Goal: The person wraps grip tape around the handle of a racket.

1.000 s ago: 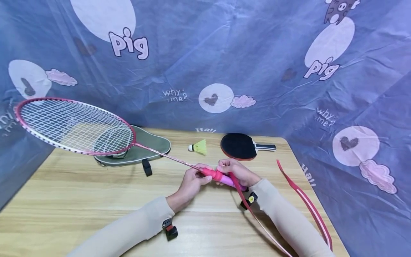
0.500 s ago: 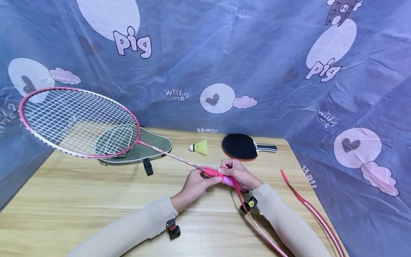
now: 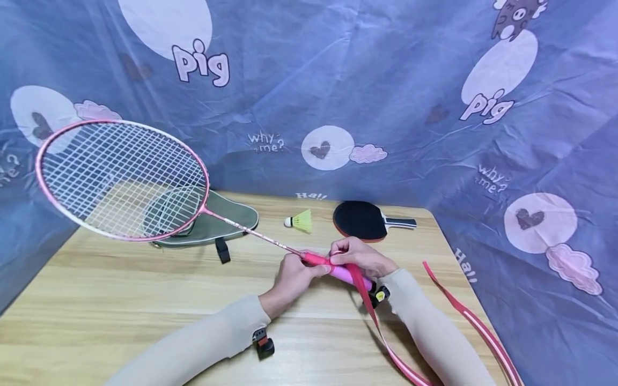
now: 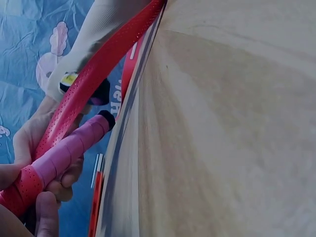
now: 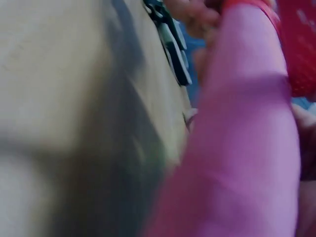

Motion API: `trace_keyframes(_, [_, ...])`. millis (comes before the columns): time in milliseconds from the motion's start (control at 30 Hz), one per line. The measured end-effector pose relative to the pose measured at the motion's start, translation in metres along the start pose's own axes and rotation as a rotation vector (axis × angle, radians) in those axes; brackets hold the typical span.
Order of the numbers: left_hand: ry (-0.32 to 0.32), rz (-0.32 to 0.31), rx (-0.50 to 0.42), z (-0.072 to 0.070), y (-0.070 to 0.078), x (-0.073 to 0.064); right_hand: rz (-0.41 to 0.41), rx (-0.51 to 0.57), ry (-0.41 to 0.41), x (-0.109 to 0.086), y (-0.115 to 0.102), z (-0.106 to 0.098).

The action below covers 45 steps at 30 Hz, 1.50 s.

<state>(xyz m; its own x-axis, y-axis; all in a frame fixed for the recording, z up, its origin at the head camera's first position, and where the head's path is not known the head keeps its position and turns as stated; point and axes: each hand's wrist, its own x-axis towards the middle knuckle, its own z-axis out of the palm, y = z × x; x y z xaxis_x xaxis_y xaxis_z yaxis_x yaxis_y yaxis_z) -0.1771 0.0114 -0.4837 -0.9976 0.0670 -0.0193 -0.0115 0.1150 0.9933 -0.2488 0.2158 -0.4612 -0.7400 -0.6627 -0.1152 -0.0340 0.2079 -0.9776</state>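
Note:
A badminton racket (image 3: 251, 232) is held slanting over the table, its strung head raised at the left. My left hand (image 3: 292, 280) grips the top of its handle, where red perforated grip tape (image 4: 22, 190) is wound round. Below the wound part, the handle (image 3: 346, 275) shows a pink-purple covering and ends in a black cap (image 4: 106, 118). My right hand (image 3: 364, 258) pinches the red tape at the handle. From there a loose length of tape (image 3: 369, 305) hangs toward the front edge. In the right wrist view the pink handle (image 5: 242, 138) fills much of the picture.
Behind the racket head lies a green racket case (image 3: 232, 212) with a black strap. A yellow shuttlecock (image 3: 301, 220) and a black table tennis bat (image 3: 359, 220) lie along the back. More red tape (image 3: 463, 305) trails over the table's right edge.
The racket has rolled, so its strung face now shows more fully to the head camera. The trailing tape at the right has slid toward the front. Both hands stay on the handle.

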Motion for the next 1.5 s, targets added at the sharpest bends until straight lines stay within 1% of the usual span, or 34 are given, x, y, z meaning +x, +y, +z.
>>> trace_keyframes(100, [-0.023, 0.0, -0.021, 0.0, 0.0, 0.0, 0.002, -0.013, -0.052, -0.001, 0.0, -0.006])
trace_keyframes(200, [-0.026, -0.005, -0.034, 0.0, -0.001, 0.0, 0.007, -0.051, -0.068, -0.002, -0.003, -0.009])
trace_keyframes(300, [-0.03, 0.002, -0.057, 0.0, -0.001, 0.0, 0.013, -0.075, -0.059, -0.002, -0.006, -0.009])
trace_keyframes(500, [-0.08, 0.048, -0.137, -0.001, 0.0, 0.002, 0.042, -0.088, -0.009, -0.001, -0.008, -0.007])
trace_keyframes(667, [-0.106, 0.047, -0.162, -0.002, 0.0, 0.002, 0.063, -0.093, -0.002, -0.001, -0.007, -0.007])
trace_keyframes(900, [-0.119, 0.056, -0.179, -0.003, 0.002, 0.001, 0.096, -0.018, -0.001, -0.001, -0.006, -0.007])
trace_keyframes(1100, [-0.116, 0.079, -0.202, -0.002, 0.001, 0.002, 0.108, 0.001, 0.004, -0.003, -0.005, -0.007])
trace_keyframes(1133, [-0.115, 0.083, -0.204, -0.002, 0.0, 0.002, 0.109, 0.005, -0.003, -0.003, -0.004, -0.007])
trace_keyframes(1200, [-0.115, 0.093, -0.213, -0.002, -0.001, 0.003, 0.12, 0.047, -0.03, -0.003, -0.002, -0.007])
trace_keyframes(1367, [-0.121, 0.104, -0.227, -0.003, -0.002, 0.004, 0.162, 0.192, -0.107, -0.003, 0.003, -0.005])
trace_keyframes(1500, [-0.135, 0.096, -0.232, -0.003, -0.001, 0.005, 0.174, 0.229, -0.133, -0.003, 0.004, -0.003])
